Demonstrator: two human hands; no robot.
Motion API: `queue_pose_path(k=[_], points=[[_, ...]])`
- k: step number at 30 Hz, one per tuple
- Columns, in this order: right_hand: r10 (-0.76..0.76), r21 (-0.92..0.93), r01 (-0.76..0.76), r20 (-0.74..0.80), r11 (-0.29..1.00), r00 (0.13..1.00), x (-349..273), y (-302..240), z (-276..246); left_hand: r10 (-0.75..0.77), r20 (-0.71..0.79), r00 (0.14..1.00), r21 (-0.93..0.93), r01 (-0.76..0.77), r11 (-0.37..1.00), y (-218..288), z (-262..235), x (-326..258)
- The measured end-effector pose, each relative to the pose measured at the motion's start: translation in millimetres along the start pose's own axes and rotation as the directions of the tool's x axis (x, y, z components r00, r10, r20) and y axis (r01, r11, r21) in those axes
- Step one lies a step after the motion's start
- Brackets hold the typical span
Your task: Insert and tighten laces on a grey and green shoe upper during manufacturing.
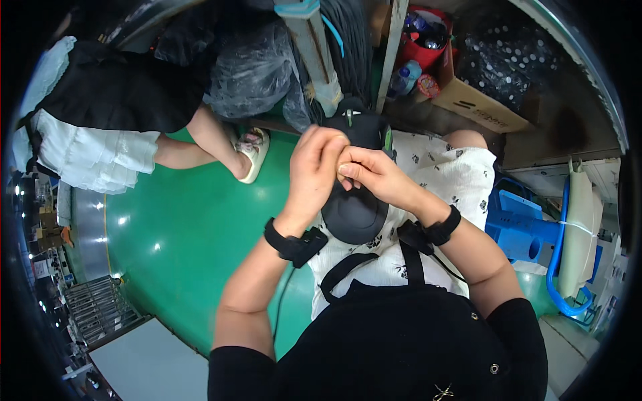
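Note:
My left hand (315, 160) and my right hand (374, 171) meet in front of me, closed, with their fingers pressed together. Whatever lies between the fingertips is too small or hidden to make out. Directly below them, a black, smooth, rounded item (354, 217) rests on my lap; I cannot tell its exact kind. Beyond the hands is another black part (364, 130) with a small pale-green piece on it; whether it joins the rounded one is hidden by my hands. Each wrist wears a black strap with a small box and cable.
At left, another person's leg (221, 144) and sandal (254, 157) stand on the green floor (187, 234). Clear plastic bags (251, 70) lie ahead beside a metal post (311, 57). An open cardboard box (481, 107) of black bagged parts sits at upper right. A blue plastic stool (518, 224) is at right.

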State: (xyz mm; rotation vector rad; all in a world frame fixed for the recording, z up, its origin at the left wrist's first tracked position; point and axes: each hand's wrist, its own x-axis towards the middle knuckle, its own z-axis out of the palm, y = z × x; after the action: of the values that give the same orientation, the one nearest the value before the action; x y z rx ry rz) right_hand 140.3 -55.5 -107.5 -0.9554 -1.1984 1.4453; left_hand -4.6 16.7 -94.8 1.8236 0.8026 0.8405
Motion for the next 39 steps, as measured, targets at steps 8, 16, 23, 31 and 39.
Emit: queue_pose_path(k=[8, 16, 23, 31, 39], points=[[0.101, 0.094, -0.082, -0.219, 0.992, 0.971, -27, -27, -31, -0.243, 0.231, 0.942, -0.354, 0.314, 0.881, -15, 27, -37], [-0.13, -0.131, 0.136, -0.991, 0.982, -0.02, -300, -60, -395, -0.503, -0.581, 0.64, -0.541, 0.158, 0.826, -132, -365, -136], [-0.147, -0.238, -0.078, -0.793, 0.968, 0.591, -74, 13, -148, -0.182, -0.681, 0.709, -0.037, 0.215, 0.976, -150, -178, -106], [0.201, -0.074, -0.331, -0.664, 0.941, 0.72, -45, 66, -47, 0.051, -0.077, 0.996, 0.499, -0.005, 0.866, -55, 1, -33], [0.113, -0.412, -0.402, -0.57, 0.818, 0.814, -38, 43, -46, 0.05, -0.115, 0.992, 0.638, 0.036, 0.77, -46, -6, -40]])
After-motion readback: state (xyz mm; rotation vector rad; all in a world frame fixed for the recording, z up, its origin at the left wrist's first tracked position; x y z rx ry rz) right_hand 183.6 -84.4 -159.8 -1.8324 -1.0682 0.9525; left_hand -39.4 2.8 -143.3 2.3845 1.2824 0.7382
